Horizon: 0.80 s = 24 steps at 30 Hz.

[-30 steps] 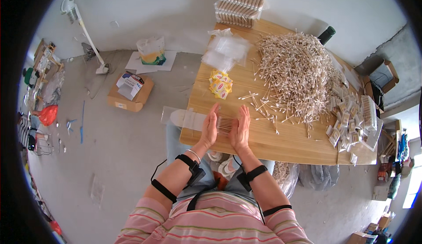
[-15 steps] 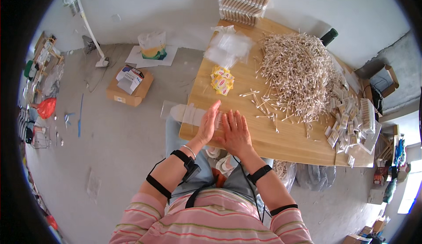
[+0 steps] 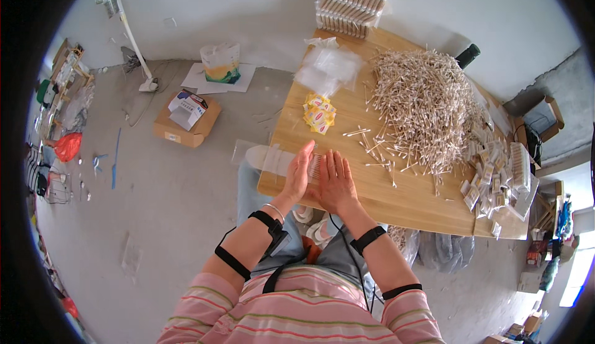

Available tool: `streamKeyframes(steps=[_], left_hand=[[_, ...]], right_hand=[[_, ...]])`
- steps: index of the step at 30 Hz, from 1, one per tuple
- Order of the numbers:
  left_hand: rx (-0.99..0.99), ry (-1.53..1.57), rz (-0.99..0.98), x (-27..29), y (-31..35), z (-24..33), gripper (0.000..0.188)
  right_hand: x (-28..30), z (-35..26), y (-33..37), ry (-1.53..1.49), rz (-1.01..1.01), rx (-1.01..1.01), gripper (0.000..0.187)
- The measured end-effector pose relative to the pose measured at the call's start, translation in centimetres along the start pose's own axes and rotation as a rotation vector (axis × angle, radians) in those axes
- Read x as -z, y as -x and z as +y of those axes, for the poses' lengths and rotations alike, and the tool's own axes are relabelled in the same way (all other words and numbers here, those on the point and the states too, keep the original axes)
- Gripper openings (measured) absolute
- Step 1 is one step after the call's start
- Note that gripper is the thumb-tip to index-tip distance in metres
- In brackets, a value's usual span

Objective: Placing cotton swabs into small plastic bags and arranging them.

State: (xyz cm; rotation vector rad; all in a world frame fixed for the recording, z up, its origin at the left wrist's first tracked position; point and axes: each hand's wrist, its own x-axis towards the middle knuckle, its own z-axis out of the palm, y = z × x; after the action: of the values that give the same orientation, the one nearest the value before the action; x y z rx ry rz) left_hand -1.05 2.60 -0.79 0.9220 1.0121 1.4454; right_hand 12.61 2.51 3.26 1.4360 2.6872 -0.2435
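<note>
Between my two hands a small row of cotton swabs (image 3: 315,167) lies on the near left part of the wooden table. My left hand (image 3: 299,172) stands on edge along the row's left side, its fingers straight and held together. From the right, my right hand (image 3: 336,186) rests flat with outstretched fingers against the swabs. Just left of my left hand, a clear plastic bag with a white rounded insert (image 3: 265,158) reaches over the table's edge. A large heap of loose cotton swabs (image 3: 427,105) covers the table's right half.
Yellow-and-white packets (image 3: 320,113) and a stack of clear plastic bags (image 3: 330,70) lie beyond my hands. Packed swab bundles (image 3: 350,6) stand at the table's far edge. Small filled packs (image 3: 486,180) pile up at the right. A cardboard box (image 3: 186,119) sits on the floor.
My right hand's fingers have drawn closer together, and the hand has turned slightly against the swabs. The hands remain on either side of the row. The whole view has shifted a little.
</note>
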Motion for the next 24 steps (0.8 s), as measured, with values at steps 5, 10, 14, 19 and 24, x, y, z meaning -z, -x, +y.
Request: streamKeyframes(steps=[5, 10, 14, 19, 24], left_hand=[[-0.004, -0.006, 0.070, 0.2, -0.2, -0.2, 0.074], [-0.038, -0.022, 0.125, -0.3, -0.1, -0.7, 0.072], [-0.092, -0.069, 0.127, 0.5, -0.4, -1.7, 0.073], [-0.116, -0.027, 0.076, 0.6, -0.6, -1.7, 0.076], [-0.087, -0.054, 0.048, 0.3, -0.3, -1.1, 0.077]], right_hand=[[-0.9, 0.3, 0.2, -0.042, 0.045, 0.033, 0.091], [-1.2, 0.4, 0.2, -0.088, 0.048, 0.056, 0.086], [-2.1, 1.5, -0.5, -0.219, 0.261, -0.007, 0.070], [-2.9, 2.3, -1.4, -1.470, 0.526, -0.376, 0.044], [-3.3, -0.7, -3.2, -1.222, 0.740, -0.237, 0.037]])
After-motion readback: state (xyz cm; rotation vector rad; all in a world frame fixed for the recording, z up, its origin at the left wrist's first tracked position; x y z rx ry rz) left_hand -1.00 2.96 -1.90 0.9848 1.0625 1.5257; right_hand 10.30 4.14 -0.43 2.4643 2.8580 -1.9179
